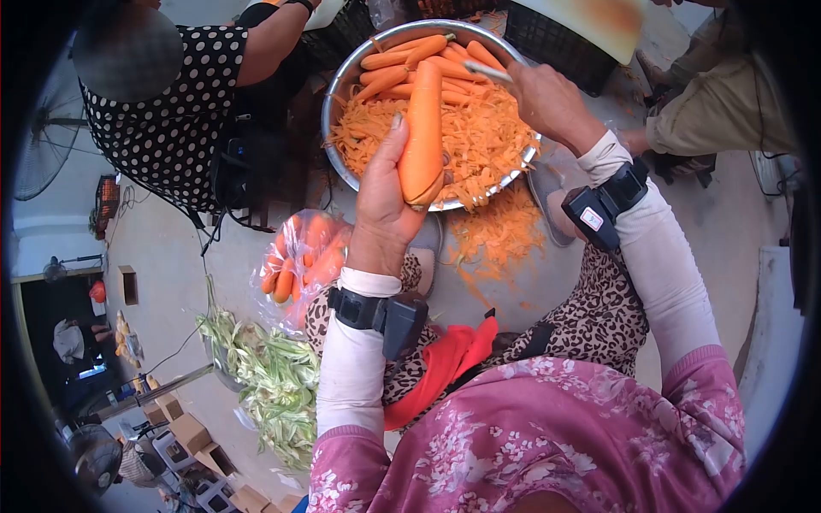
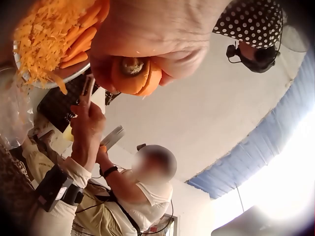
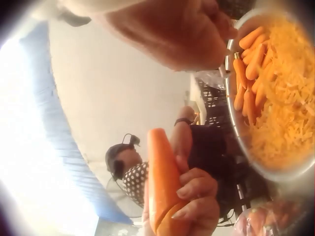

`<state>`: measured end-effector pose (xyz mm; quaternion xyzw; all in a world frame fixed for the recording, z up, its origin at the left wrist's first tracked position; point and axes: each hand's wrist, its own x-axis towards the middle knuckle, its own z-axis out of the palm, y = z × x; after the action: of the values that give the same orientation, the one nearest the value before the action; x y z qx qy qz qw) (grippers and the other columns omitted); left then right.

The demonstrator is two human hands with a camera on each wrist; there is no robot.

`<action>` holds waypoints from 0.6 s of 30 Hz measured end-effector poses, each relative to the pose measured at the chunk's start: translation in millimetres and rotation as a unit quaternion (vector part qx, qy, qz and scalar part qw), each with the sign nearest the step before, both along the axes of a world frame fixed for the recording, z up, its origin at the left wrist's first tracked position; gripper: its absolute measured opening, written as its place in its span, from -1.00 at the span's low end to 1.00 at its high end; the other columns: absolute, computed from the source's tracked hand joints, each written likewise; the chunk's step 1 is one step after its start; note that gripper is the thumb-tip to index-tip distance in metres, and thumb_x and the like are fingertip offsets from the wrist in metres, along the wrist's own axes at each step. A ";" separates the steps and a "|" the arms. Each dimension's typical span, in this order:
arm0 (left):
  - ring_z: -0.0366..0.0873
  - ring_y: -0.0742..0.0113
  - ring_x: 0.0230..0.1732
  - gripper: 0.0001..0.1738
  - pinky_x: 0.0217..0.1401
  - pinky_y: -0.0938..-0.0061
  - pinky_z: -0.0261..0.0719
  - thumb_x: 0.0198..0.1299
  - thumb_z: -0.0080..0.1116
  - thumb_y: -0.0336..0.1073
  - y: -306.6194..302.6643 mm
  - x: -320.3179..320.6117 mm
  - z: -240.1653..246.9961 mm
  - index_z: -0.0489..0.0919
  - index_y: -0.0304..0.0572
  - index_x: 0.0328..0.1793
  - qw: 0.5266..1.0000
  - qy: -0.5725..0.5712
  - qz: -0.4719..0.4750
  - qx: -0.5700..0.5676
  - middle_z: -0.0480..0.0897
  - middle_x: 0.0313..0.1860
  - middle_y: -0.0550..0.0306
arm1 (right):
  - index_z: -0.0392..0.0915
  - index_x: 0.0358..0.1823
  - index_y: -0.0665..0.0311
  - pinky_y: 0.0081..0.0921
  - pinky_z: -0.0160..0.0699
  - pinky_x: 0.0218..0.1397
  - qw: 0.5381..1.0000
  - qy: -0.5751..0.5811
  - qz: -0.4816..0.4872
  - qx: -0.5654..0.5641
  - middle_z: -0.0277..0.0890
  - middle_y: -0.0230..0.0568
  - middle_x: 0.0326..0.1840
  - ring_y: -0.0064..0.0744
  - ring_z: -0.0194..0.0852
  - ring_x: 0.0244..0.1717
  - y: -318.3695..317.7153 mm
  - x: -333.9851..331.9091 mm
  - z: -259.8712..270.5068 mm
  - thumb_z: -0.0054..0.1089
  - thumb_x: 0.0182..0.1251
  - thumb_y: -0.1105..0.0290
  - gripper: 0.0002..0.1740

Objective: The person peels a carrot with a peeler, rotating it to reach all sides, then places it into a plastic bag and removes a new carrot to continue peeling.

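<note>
My left hand grips a large carrot by its thick stem end, the narrower end pointing up and away. Most of its surface looks smooth and bright orange. In the left wrist view, the cut stem end shows below the palm. My right hand holds a slim pale peeler to the right of the carrot, apart from it. Beneath both hands stands a wide metal basin. Orange peelings heap up in its near part, and several whole carrots lie at its far side.
A clear plastic bag of carrots sits left of my knees. Peelings litter the floor before the basin, and a pile of pale green leaves lies at lower left. Other people sit to the left and right, with a black crate at back right.
</note>
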<state>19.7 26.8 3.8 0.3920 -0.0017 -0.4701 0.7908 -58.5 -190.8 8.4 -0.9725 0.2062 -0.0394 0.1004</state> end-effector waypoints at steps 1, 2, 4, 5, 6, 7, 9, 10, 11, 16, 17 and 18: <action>0.57 0.29 -0.27 -0.59 -0.30 0.39 0.63 0.36 -0.01 -0.09 -1.9 1.7 -2.2 0.39 -0.25 0.15 1.000 0.016 -0.005 -0.021 0.55 -0.21 0.10 | 0.49 -0.11 0.28 -0.08 0.55 -0.11 0.990 -0.124 -0.051 0.043 0.58 0.10 -0.18 0.00 0.57 -0.06 0.0 -1.0 5.6 0.03 0.23 0.45 -0.79; 0.58 0.28 -0.26 -0.61 -0.26 0.40 0.63 0.37 -0.02 -0.11 -3.4 1.0 -2.3 0.40 -0.25 0.14 1.000 0.003 0.008 -0.019 0.56 -0.21 0.09 | 0.49 -0.11 0.28 -0.08 0.55 -0.11 0.990 -0.120 -0.057 0.037 0.58 0.10 -0.18 0.00 0.57 -0.06 -5.1 -2.0 -3.2 0.03 0.23 0.45 -0.79; 0.58 0.26 -0.26 -0.62 -0.26 0.39 0.62 0.37 -0.03 -0.11 -4.1 -1.2 -1.4 0.40 -0.25 0.13 1.000 0.012 0.007 -0.017 0.57 -0.21 0.06 | 0.41 -0.10 0.32 0.00 0.48 -0.26 0.996 -0.092 -0.017 0.005 0.53 0.19 -0.34 0.23 0.51 -0.27 -14.1 3.2 -19.2 -0.01 0.30 0.44 -0.82; 0.59 0.25 -0.26 -0.62 -0.25 0.37 0.62 0.38 -0.03 -0.11 -3.3 -0.6 -0.2 0.40 -0.25 0.12 1.000 0.020 0.019 -0.010 0.57 -0.20 0.04 | 0.41 -0.10 0.32 0.00 0.48 -0.26 0.995 -0.097 -0.020 0.001 0.53 0.19 -0.34 0.23 0.51 -0.27 -16.8 3.2 -19.4 -0.01 0.30 0.44 -0.82; 0.53 0.17 -0.30 -0.56 -0.25 0.33 0.55 0.42 -0.17 -0.07 -2.4 -1.4 3.0 0.39 -0.37 0.09 0.999 0.024 0.027 -0.002 0.54 -0.25 -0.06 | 0.42 -0.12 0.32 -0.03 0.47 -0.29 0.987 -0.156 -0.020 0.031 0.51 0.20 -0.36 0.25 0.49 -0.30 -11.3 1.5 -15.9 0.00 0.32 0.40 -0.82; 0.53 0.17 -0.30 -0.56 -0.25 0.33 0.55 0.42 -0.17 -0.07 -2.0 -0.4 3.1 0.39 -0.37 0.09 0.999 0.026 0.031 -0.002 0.54 -0.25 -0.06 | 0.42 -0.13 0.33 -0.05 0.47 -0.32 0.976 -0.210 -0.015 0.061 0.50 0.22 -0.39 0.26 0.47 -0.33 -4.6 0.1 -10.7 0.01 0.34 0.37 -0.81; 0.53 0.17 -0.24 -0.57 -0.21 0.32 0.55 0.41 -0.19 -0.10 -0.4 1.9 1.9 0.39 -0.38 0.09 0.999 0.016 0.004 -0.047 0.54 -0.22 -0.06 | 0.43 -0.19 0.34 -0.25 0.47 -0.40 0.945 -0.312 0.037 0.094 0.51 0.00 -0.50 0.02 0.52 -0.49 1.1 -1.2 9.6 0.04 0.34 0.33 -0.81; 0.53 0.17 -0.24 -0.57 -0.21 0.32 0.55 0.41 -0.19 -0.10 0.9 2.0 0.9 0.39 -0.38 0.09 0.999 0.016 0.004 -0.045 0.54 -0.22 -0.06 | 0.44 -0.22 0.33 -0.35 0.44 -0.43 0.926 -0.285 0.059 0.239 0.48 -0.16 -0.52 -0.19 0.47 -0.53 7.1 -6.9 20.1 0.05 0.35 0.31 -0.80; 0.52 0.17 -0.21 -0.57 -0.20 0.32 0.54 0.41 -0.19 -0.11 0.7 3.3 -0.9 0.39 -0.39 0.08 0.997 0.027 -0.012 -0.066 0.53 -0.21 -0.06 | 0.45 -0.24 0.33 -0.44 0.41 -0.45 0.887 -0.256 0.079 0.376 0.44 -0.32 -0.54 -0.40 0.43 -0.56 12.8 -12.5 25.5 0.06 0.35 0.30 -0.79; 0.52 0.13 -0.12 -0.56 -0.12 0.31 0.54 0.40 -0.20 -0.09 -1.5 3.0 -0.1 0.40 -0.38 0.09 0.991 0.045 -0.044 -0.117 0.54 -0.15 -0.08 | 0.49 -0.25 0.30 -0.47 0.38 -0.45 0.885 -0.247 0.220 0.327 0.41 -0.36 -0.55 -0.48 0.40 -0.56 39.5 -22.3 17.3 0.06 0.35 0.30 -0.80; 0.55 0.15 -0.16 -0.58 -0.14 0.29 0.57 0.41 -0.19 -0.09 -2.4 -2.5 4.6 0.40 -0.32 0.12 0.996 0.047 0.006 -0.076 0.56 -0.16 -0.06 | 0.49 -0.24 0.31 -0.37 0.41 -0.39 0.890 -0.220 0.242 0.318 0.44 -0.20 -0.51 -0.26 0.44 -0.49 42.4 -26.3 23.9 0.06 0.35 0.27 -0.78; 0.58 0.17 -0.19 -0.60 -0.15 0.28 0.61 0.42 -0.18 -0.09 -4.4 -6.0 9.7 0.39 -0.26 0.14 0.997 0.050 0.057 -0.035 0.57 -0.18 -0.03 | 0.50 -0.23 0.32 -0.27 0.44 -0.33 0.893 -0.193 0.264 0.308 0.47 -0.05 -0.47 -0.04 0.49 -0.43 45.6 -29.5 29.5 0.05 0.34 0.25 -0.75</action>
<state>13.7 22.4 13.6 0.3401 0.0434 -0.4431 0.8283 -88.1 -145.2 37.8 -0.8848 -0.0802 -0.1327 0.4394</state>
